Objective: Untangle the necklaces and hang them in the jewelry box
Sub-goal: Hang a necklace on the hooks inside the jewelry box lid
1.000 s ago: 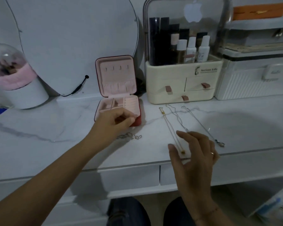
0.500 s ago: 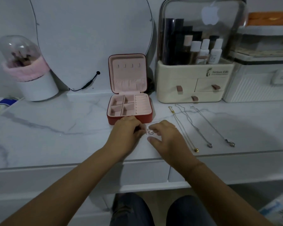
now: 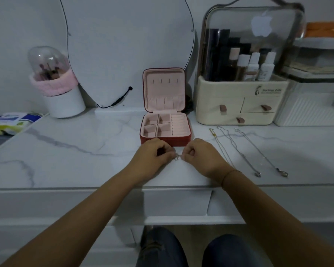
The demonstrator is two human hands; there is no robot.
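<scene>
The right hand [image 3: 199,156] has crossed from the laid-out necklaces [image 3: 239,151] to join the left hand [image 3: 154,154]. Both hands' fingers [image 3: 168,149] now pinch the tangled chain [image 3: 176,157], so untangling is probably starting.

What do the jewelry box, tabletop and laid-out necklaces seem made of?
Jewelry box: reddish leatherette-looking shell, matte pink velvety lining. Tabletop: white, grey-veined, smooth; marble or laminate imitation. Laid-out necklaces: thin metal chains, one gold-toned, two silvery, faintly glinting.
</scene>
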